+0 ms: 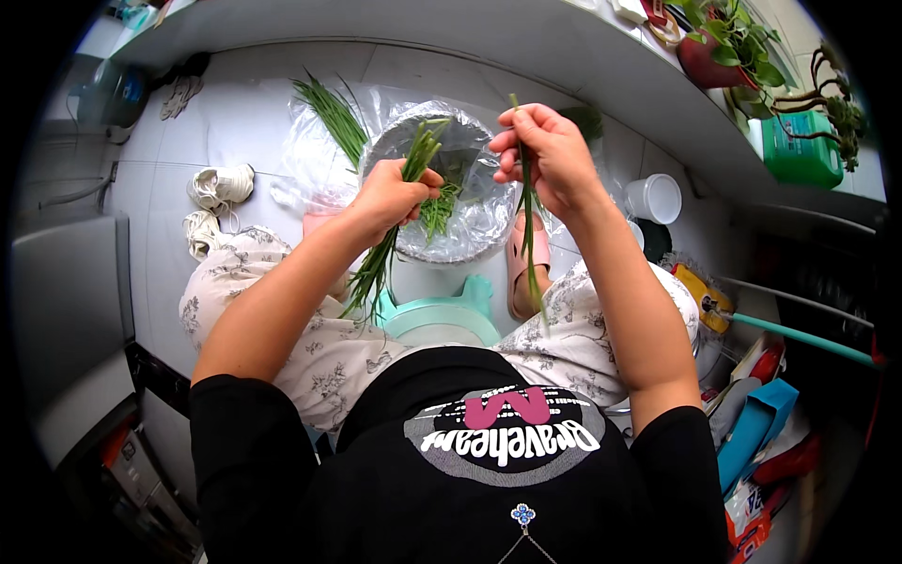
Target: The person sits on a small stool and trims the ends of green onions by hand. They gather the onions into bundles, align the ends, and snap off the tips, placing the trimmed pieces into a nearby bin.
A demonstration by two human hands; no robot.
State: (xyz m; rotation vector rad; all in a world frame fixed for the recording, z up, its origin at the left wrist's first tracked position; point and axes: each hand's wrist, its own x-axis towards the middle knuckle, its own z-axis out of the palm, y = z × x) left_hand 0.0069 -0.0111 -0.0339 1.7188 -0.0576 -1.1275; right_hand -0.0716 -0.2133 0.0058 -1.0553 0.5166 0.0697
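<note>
My left hand (394, 196) is closed around a bunch of green garlic chives (421, 151), pale cut ends up and leaves hanging towards my lap. Between the thumb and fingers of my right hand (546, 151) is a thin strand of chives (526, 211), its leaf tips blurred. Below and between both hands stands a round bin (431, 111) lined with clear plastic. Green trimmings (440, 211) lie inside it. More chives (331, 120) rest on a clear plastic bag (299, 151) on the floor, left of the bin.
A mint-green plastic stool (430, 314) is between my legs. White shoes (220, 187) sit on the tiles (165, 155) at left. At right are a white tub (654, 199), a teal pole (803, 335) and a blue box (757, 430). A potted plant (719, 60) and green jug (800, 151) stand on the ledge.
</note>
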